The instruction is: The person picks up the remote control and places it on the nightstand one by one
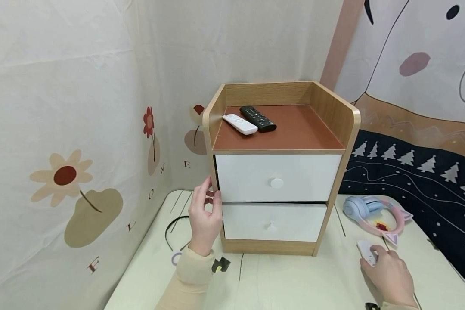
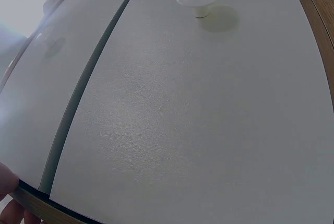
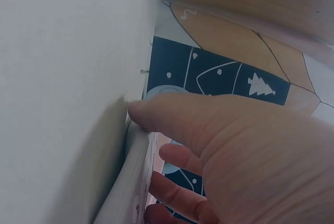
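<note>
A wooden cabinet point(image 1: 333, 215) with two white drawers stands on the table. Its upper drawer point(image 1: 248, 176) and lower drawer point(image 1: 248, 221) both look pushed in. My left hand point(image 1: 204, 217) touches the cabinet's left side, thumb near the front edge and fingers along the side; some fingertips are hidden. On the table to the right, my right hand point(image 1: 390, 273) pinches a small flat white object point(image 1: 366, 252), whose kind I cannot tell. The right wrist view shows the thumb over this white object point(image 3: 128, 177) with the fingers on its other side.
A white remote point(image 1: 240, 124) and a black remote point(image 1: 258, 119) lie on the cabinet's brown top. Pink and blue cat-ear headphones point(image 1: 397, 219) lie beyond my right hand. A thin black band point(image 1: 169, 228) and a lilac ring point(image 1: 176, 258) lie by my left forearm. Printed cloth hangs behind.
</note>
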`<action>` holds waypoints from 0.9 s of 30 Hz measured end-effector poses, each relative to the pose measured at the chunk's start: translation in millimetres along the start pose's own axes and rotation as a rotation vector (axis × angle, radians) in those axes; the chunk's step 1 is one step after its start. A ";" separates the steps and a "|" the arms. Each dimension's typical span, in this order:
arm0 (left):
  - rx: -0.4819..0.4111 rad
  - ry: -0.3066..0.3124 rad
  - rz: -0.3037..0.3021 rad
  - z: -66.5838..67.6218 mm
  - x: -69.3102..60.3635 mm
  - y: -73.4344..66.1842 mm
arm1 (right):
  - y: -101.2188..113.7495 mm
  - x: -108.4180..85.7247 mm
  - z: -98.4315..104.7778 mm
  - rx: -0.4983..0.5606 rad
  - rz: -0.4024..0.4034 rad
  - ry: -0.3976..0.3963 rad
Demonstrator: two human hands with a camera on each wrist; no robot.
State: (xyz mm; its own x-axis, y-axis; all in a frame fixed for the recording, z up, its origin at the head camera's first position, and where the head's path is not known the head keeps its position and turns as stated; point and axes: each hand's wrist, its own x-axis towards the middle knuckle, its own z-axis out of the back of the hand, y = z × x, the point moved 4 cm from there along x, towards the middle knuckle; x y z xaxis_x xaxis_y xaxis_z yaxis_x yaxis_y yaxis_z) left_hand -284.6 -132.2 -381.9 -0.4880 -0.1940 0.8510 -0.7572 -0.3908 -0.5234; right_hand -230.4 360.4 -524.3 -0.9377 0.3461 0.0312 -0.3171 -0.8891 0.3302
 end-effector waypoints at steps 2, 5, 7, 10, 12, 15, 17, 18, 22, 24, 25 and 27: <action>0.004 -0.002 -0.008 0.1 0.3 -0.6 | 0.1 0.0 -0.4 0.003 0.011 0.007; 0.005 0.000 -0.008 0.2 0.6 -0.8 | 0.1 -0.1 -1.0 0.003 0.014 0.026; 0.006 0.000 -0.010 0.1 0.8 -0.9 | -0.1 -0.2 -1.5 0.000 0.014 0.042; 0.004 0.000 -0.009 0.1 0.7 -0.6 | -0.5 -1.2 -1.2 -0.002 0.015 0.068; 0.002 0.000 -0.011 -0.2 0.6 -0.1 | -0.9 -2.2 0.2 -0.006 0.017 0.085; 0.001 0.003 -0.005 -0.7 -0.3 1.0 | -1.5 -4.8 3.0 -0.016 0.019 0.116; 0.007 0.003 -0.003 -0.6 -0.2 0.9 | -0.8 -6.3 4.9 -0.022 0.019 0.141; 0.012 0.001 -0.005 -0.5 0.0 0.6 | -0.2 -6.8 5.5 -0.026 0.019 0.154; 0.012 -0.003 0.011 -0.4 0.9 0.0 | 2.7 -7.0 5.2 -0.033 0.024 0.179; 0.006 -0.005 0.017 -0.6 0.7 0.5 | 3.9 -6.2 4.5 -0.026 0.033 0.170; 0.004 -0.004 0.019 -0.7 0.4 0.8 | 4.3 -6.0 4.1 -0.017 0.040 0.163; 0.004 0.000 0.018 -0.8 -0.4 1.3 | 6.1 -5.8 4.1 0.002 0.060 0.139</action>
State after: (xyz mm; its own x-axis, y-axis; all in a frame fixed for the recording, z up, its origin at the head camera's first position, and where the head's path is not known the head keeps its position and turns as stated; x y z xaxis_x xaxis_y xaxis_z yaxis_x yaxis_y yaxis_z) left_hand -285.8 -132.0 -382.9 -0.5015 -0.2012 0.8415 -0.7467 -0.3905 -0.5384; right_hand -226.4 354.2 -518.7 -0.9656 0.2475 -0.0802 -0.2600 -0.9063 0.3332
